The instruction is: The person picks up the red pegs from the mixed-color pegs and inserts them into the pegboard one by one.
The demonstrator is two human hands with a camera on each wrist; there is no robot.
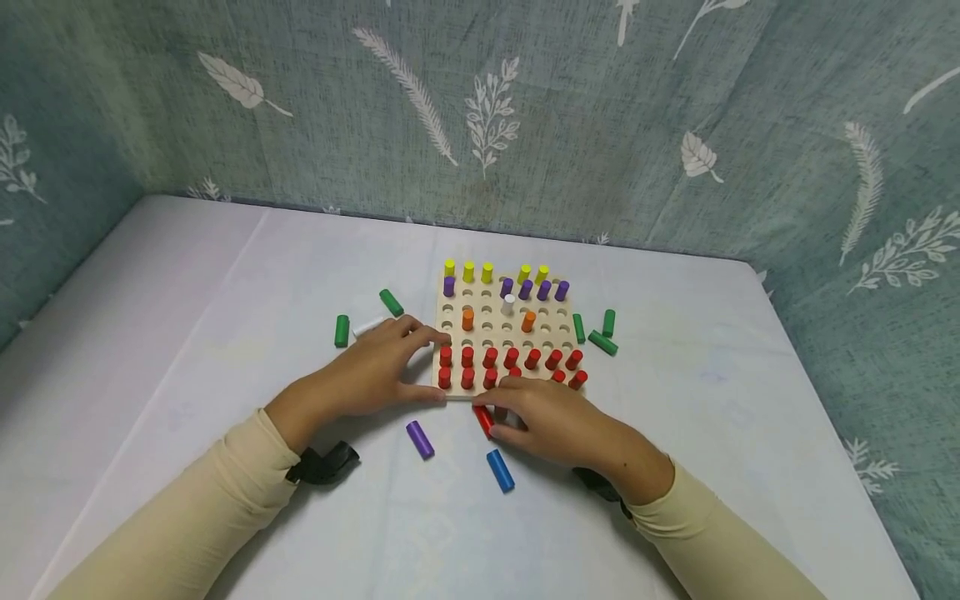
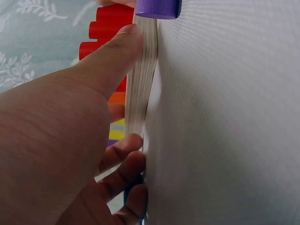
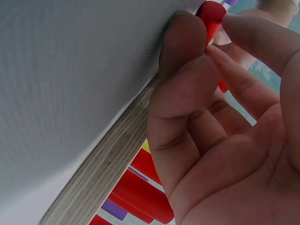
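A wooden pegboard (image 1: 460, 396) lies on the table, with two rows of red pegs (image 1: 490, 358) standing along its near side. Spread along the board's left side is my left hand (image 1: 375, 367); in the left wrist view its thumb (image 2: 124, 44) lies against the layered edge and the other fingers rest beside the board. Just off the near edge, my right hand (image 1: 551, 417) pinches a loose red peg (image 1: 483, 422) between thumb and fingers. That red peg (image 3: 212, 16) shows its round end in the right wrist view. My right hand hides part of the nearest row.
Yellow (image 1: 468, 272), purple (image 1: 526, 289), white (image 1: 508, 303) and orange pegs (image 1: 528, 321) stand farther back in the board. Loose purple (image 1: 420, 439) and blue pegs (image 1: 500, 471) lie in front. Green pegs (image 1: 603, 342) lie on both sides, and a white peg (image 1: 367, 326) lies left.
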